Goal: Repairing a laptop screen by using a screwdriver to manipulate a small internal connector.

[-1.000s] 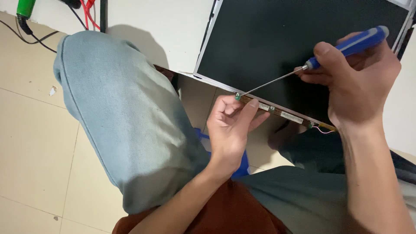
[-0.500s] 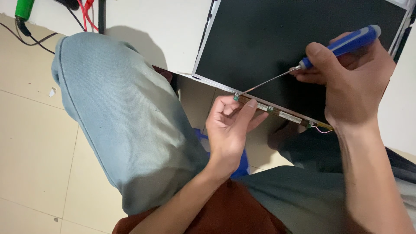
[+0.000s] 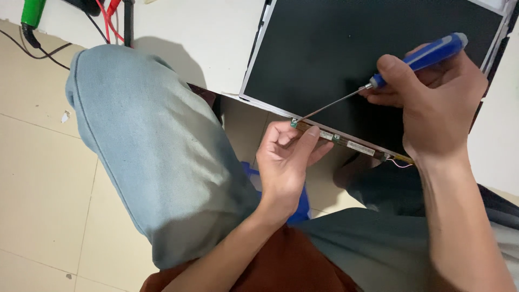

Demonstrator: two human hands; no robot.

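Beige floor tiles (image 3: pixel 38 184), smooth w/ thin grout lines, run under a white worktop (image 3: pixel 205 38). Right hand (image 3: pixel 440 111) is curled tight round a screwdriver (image 3: pixel 400 67): glossy blue plastic handle, thin steel shaft slanting down-left, tip at the corner of a narrow circuit strip (image 3: pixel 346 143). Left hand (image 3: pixel 286 162) is half-closed, thumb & fingertips pinching that strip's left end. Strip is long, brownish, w/ small pale labels, lying along the lower edge of a flat matte-black display panel (image 3: pixel 346 59) w/ thin silver frame, resting on the worktop's edge. Light-blue denim knee (image 3: pixel 151 151) rises at left. Red & black cables (image 3: pixel 111 13) at top, plus a green handle (image 3: pixel 32 11).
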